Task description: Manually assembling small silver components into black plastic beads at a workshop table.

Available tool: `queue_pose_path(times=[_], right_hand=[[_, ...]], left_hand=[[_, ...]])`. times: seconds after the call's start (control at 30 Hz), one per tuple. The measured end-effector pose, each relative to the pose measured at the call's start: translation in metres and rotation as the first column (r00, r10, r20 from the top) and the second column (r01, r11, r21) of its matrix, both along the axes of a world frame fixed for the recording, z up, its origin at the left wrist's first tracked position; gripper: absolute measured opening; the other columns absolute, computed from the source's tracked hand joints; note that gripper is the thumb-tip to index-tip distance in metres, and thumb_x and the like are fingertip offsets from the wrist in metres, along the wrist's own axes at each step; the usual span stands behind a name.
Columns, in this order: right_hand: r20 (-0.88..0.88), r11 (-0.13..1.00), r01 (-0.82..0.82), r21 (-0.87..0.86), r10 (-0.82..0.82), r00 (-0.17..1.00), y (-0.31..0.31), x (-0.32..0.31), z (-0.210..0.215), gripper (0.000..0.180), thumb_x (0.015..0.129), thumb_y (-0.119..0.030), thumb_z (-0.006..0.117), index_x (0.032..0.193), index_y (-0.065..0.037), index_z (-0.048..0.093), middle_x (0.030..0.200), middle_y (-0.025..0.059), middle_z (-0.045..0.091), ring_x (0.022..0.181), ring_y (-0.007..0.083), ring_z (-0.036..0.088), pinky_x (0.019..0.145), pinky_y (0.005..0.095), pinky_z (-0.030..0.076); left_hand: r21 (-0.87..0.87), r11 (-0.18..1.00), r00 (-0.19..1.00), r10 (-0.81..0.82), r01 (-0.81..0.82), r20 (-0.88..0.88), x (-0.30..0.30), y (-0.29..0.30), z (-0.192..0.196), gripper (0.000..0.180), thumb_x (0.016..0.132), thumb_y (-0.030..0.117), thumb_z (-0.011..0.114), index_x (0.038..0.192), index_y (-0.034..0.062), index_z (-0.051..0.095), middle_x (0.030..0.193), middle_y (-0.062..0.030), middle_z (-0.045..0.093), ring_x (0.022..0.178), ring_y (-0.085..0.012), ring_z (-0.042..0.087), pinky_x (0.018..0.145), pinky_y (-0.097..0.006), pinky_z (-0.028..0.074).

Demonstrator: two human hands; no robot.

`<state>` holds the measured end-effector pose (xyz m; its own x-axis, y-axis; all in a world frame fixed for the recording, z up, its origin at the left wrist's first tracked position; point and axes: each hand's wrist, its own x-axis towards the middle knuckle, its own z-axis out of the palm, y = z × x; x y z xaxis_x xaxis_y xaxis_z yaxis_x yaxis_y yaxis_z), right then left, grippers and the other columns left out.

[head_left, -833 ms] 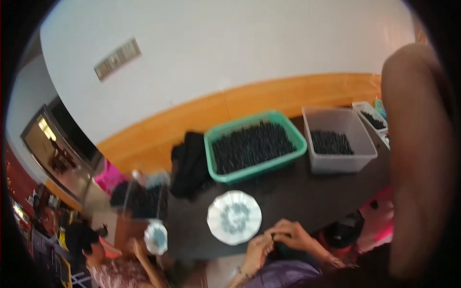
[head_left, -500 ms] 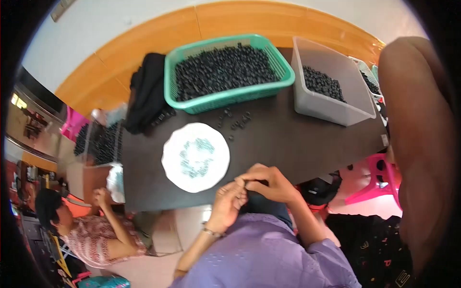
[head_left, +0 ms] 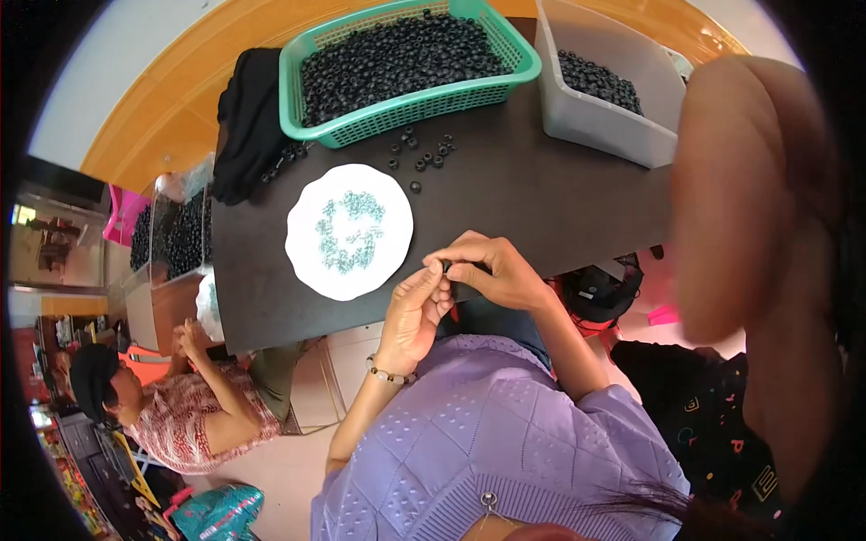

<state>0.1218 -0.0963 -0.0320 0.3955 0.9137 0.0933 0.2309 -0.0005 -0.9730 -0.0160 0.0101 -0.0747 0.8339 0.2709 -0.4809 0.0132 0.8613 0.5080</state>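
Over the table's near edge, my left hand (head_left: 415, 307) and my right hand (head_left: 505, 275) meet with fingertips pinched around a small black round piece (head_left: 446, 267). Fingers partly cover it. To the left of them lies a white scalloped plate (head_left: 300, 230) with many tiny pale-greenish bits in its middle. Behind the plate, several loose black round pieces (head_left: 428, 160) with holes are scattered on the dark table (head_left: 541, 198). A green plastic basket (head_left: 424, 115) at the back is filled with similar black pieces.
Right of the basket stands a translucent bin (head_left: 604, 135) with more black pieces. Black cloth (head_left: 248, 126) lies at the back left. A co-worker (head_left: 198, 419) sits at left beside clear tubs (head_left: 185, 234). A blurred bare limb (head_left: 749, 198) fills the right side. A black bag (head_left: 595, 288) sits below the table edge.
The view has shifted, so the table, basket, plate and hands appear higher in the picture. Both hands remain together, and the black piece between the fingertips shows more clearly.
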Motion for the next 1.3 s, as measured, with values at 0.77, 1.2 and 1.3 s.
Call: queue_pose_path(times=[0.77,1.2,1.3], right_hand=[[0.234,0.873,0.243,0.423,-0.365,0.901,-0.035,0.023,0.018,0.035,0.089,-0.036,0.064,0.099,-0.003,0.072,0.091,0.0039,0.071,0.086,0.0196,0.058,0.076,0.0321,0.048],[0.092,0.751,0.373,0.545,-0.496,0.863,-0.037,-0.017,-0.003,0.023,0.087,-0.022,0.068,0.104,-0.006,0.07,0.089,0.0029,0.068,0.086,0.0201,0.055,0.08,0.0338,0.046],[0.078,0.733,0.395,0.554,-0.518,0.852,-0.032,-0.012,-0.007,0.024,0.087,-0.022,0.069,0.105,-0.007,0.07,0.091,0.0031,0.069,0.086,0.0203,0.055,0.082,0.0337,0.046]], left_hand=[[0.1,0.987,0.991,-0.127,0.124,0.031,0.032,-0.001,0.033,0.027,0.098,0.026,0.057,0.104,0.0019,0.066,0.076,0.0023,0.057,0.074,-0.0081,0.052,0.065,-0.024,0.042],[-0.01,0.986,0.971,-0.161,0.165,0.179,-0.012,0.019,-0.011,0.019,0.099,0.021,0.053,0.1,0.0043,0.063,0.078,0.002,0.055,0.075,-0.0112,0.045,0.069,-0.026,0.039],[0.024,0.988,0.968,-0.156,0.155,0.198,-0.018,0.029,-0.019,0.02,0.1,0.021,0.052,0.099,0.0044,0.063,0.079,0.0012,0.055,0.076,-0.0119,0.045,0.069,-0.027,0.037]])
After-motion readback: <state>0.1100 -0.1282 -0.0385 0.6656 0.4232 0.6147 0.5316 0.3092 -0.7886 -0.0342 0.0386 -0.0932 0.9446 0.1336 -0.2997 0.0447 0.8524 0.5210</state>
